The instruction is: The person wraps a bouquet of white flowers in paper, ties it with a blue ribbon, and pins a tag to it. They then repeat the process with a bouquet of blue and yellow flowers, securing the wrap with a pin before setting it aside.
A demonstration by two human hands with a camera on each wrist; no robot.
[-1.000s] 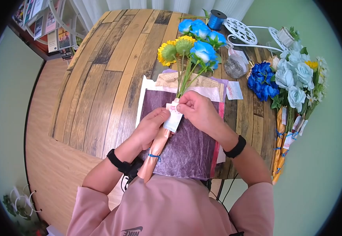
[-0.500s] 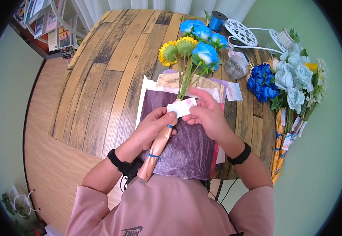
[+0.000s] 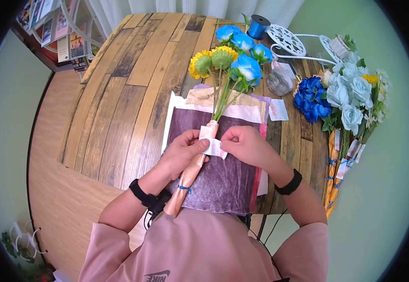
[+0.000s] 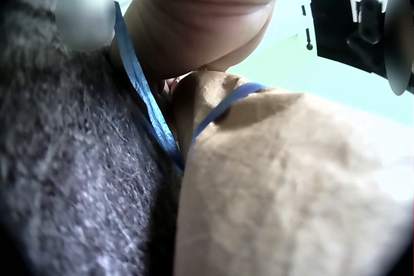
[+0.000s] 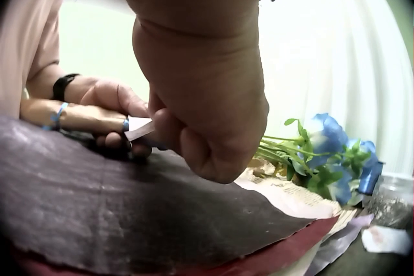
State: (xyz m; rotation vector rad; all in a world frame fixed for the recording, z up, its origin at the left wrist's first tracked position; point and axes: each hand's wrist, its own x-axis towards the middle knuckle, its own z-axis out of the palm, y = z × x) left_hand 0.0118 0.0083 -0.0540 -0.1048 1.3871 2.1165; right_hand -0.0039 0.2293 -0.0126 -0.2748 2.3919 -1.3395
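Observation:
My left hand [image 3: 184, 152] grips a bouquet by its stem handle, wrapped in brown paper [image 3: 187, 181], its thumb pressing a white printed label [image 3: 215, 148] against the front. The label lies slantwise across the handle, and my right hand [image 3: 247, 144] pinches its free right end between thumb and index finger. In the right wrist view, a strip of the label [image 5: 138, 130] shows between both hands. Blue ribbon [image 4: 149, 104] ties the paper low down. Beyond the hands, green stems lead to blue roses [image 3: 246, 68] and yellow sunflowers [image 3: 222, 57], which lie away from me.
Dark purple wrapping sheets [image 3: 228, 183] lie under the bouquet on the wooden table [image 3: 115, 108]. A blue ribbon spool [image 3: 258, 28], a clear jar [image 3: 279, 82], a loose label [image 3: 278, 109] and a white metal stand [image 3: 286, 40] are at the back right. Finished-looking bouquets [image 3: 350, 94] lie along the right edge.
My right hand has moved down from beside the stems, bringing the label's free end down and to the right across the handle. The left hand has kept its hold.

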